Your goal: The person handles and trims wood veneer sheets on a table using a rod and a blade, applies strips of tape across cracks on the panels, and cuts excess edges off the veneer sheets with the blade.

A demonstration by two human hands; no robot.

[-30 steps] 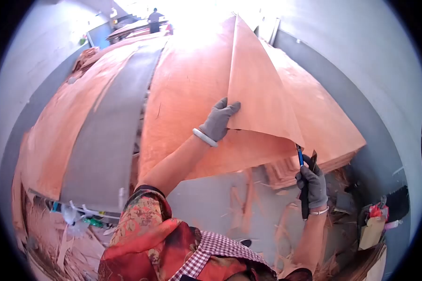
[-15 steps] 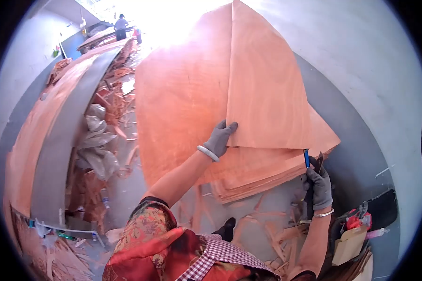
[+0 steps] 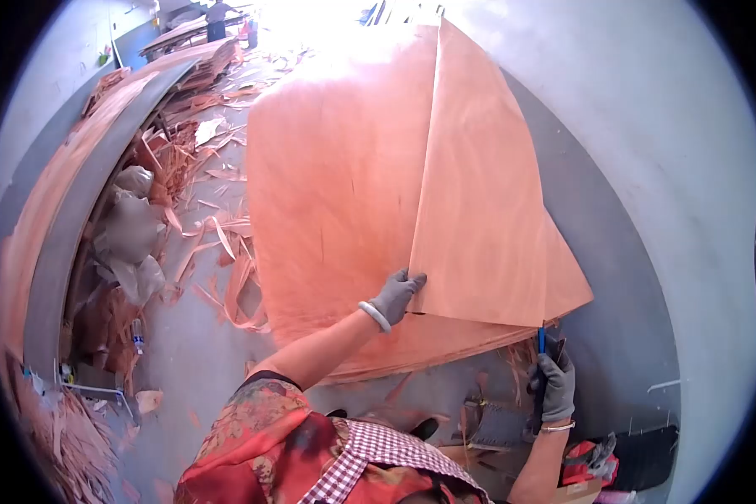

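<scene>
A narrow strip of wood veneer (image 3: 483, 193) lies over a stack of larger reddish veneer sheets (image 3: 336, 202). My left hand (image 3: 395, 300), in a grey glove, is closed on the near left corner of the strip, thumb on top. In my gloved right hand (image 3: 556, 386) is a slim blue utility knife (image 3: 542, 340), upright at the strip's near edge close to its right corner. The blade itself is too small to make out. Something dark also shows beside the knife in that hand, its kind unclear.
Left of the stack, veneer scraps (image 3: 235, 277) litter the grey floor. Farther left stand a long veneer-topped bench (image 3: 76, 160) and clear plastic bags (image 3: 130, 235). A person (image 3: 217, 18) stands at the far end. At lower right are a black bag (image 3: 647, 458) and a cardboard box (image 3: 580, 491).
Both hands have come nearer my body, and the strip's near edge sits lower in view. The stack's near edges are now more covered. My view has shifted a little.
</scene>
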